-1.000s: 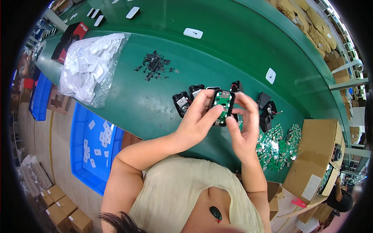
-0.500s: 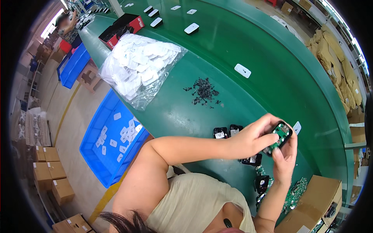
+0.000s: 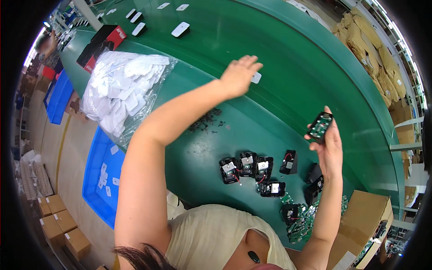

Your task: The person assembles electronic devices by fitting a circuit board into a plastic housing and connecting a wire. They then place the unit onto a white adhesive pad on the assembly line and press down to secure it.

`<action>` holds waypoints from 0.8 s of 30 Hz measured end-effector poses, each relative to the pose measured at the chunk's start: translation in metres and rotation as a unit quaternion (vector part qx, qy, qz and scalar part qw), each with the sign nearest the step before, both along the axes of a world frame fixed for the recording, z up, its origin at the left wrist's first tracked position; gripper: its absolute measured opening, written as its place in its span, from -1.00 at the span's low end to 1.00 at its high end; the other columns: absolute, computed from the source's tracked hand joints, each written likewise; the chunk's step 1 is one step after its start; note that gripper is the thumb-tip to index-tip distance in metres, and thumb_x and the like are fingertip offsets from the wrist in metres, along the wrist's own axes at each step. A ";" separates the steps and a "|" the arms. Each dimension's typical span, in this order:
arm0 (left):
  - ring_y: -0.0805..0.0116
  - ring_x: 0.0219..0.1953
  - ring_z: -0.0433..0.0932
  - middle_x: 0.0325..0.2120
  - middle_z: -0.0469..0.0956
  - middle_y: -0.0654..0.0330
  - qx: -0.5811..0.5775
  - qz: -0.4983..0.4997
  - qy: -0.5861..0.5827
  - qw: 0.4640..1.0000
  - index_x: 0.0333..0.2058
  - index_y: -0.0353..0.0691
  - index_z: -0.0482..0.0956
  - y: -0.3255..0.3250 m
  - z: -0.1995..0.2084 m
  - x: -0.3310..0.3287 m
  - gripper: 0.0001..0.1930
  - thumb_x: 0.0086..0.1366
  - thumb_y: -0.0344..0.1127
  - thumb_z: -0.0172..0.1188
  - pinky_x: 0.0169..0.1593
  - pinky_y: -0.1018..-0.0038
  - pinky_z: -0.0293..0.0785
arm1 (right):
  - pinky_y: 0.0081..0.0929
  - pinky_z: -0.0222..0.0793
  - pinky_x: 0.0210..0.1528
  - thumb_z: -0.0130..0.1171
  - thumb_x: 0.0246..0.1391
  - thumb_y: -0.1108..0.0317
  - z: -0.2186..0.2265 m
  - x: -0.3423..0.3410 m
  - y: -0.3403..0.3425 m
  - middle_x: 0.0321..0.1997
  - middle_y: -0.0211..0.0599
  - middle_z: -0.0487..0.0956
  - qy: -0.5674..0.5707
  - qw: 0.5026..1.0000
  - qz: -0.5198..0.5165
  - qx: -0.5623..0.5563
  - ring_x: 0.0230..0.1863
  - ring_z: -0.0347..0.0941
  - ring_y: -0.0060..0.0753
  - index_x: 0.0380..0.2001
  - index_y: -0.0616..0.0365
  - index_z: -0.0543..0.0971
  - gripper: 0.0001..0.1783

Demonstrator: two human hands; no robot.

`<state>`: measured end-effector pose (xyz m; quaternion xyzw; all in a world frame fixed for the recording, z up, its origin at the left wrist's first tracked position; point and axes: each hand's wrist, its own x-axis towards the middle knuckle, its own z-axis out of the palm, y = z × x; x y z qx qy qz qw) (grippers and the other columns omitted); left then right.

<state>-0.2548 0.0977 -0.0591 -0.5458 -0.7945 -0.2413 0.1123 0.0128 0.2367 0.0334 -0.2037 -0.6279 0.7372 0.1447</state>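
My right hand [image 3: 332, 148] grips a small black plastic housing [image 3: 315, 137] with a green circuit board [image 3: 321, 126] in it, raised over the right part of the bench. My left hand [image 3: 239, 77] reaches far out over the green belt, fingers stretched out. Beside and partly under those fingers is a white plastic cover [image 3: 256, 78]; whether they touch it I cannot tell. A pile of small black screws [image 3: 208, 121] is partly hidden behind my left forearm. Several black housings with red wires [image 3: 247, 164] sit on the bench before me.
A clear bag of white covers [image 3: 126, 85] lies at the left, near a red and black box [image 3: 101, 45]. Blue bin [image 3: 92, 180] stands beside the bench. Loose circuit boards [image 3: 301, 225] and a cardboard box [image 3: 360, 220] are at the near right. Covered housings [image 3: 181, 29] stand along the belt.
My left hand has let go of the circuit board and housing and swung out leftward to the white cover. My right hand keeps the housing. The view has shifted, showing more black housings.
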 end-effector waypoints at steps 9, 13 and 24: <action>0.00 -0.01 0.33 -0.06 0.36 -0.07 0.014 -0.119 -0.155 0.981 0.06 -0.25 0.21 0.031 -0.029 0.011 -0.37 -0.09 -0.71 -0.08 0.04 0.29 0.31 | -0.44 0.28 0.06 -0.12 0.10 0.56 -0.031 -0.055 0.018 -0.01 -0.19 0.33 -0.109 0.975 -0.039 0.192 -0.02 0.32 -0.40 0.20 0.07 0.11 -0.43; 0.04 0.01 0.33 -0.04 0.35 -0.05 0.099 -0.115 -0.265 0.952 0.05 -0.26 0.22 0.057 -0.041 0.041 -0.49 0.06 -0.61 0.02 0.05 0.30 0.31 | -0.42 0.36 -0.12 0.03 0.02 0.49 -0.051 -0.093 0.035 -0.17 -0.07 0.47 -0.112 0.899 -0.045 0.421 -0.15 0.43 -0.25 -0.06 0.18 0.36 -0.65; 0.10 0.06 0.31 0.03 0.32 0.04 0.121 -0.145 -0.249 0.950 0.03 -0.22 0.32 0.041 -0.039 0.018 -0.39 -0.06 -0.76 -0.21 0.12 0.38 0.26 | -0.31 0.37 -0.16 0.16 -0.12 0.37 -0.072 -0.122 0.025 -0.26 -0.15 0.50 -0.122 0.700 0.064 0.701 -0.20 0.42 -0.15 -0.25 0.24 0.48 -0.69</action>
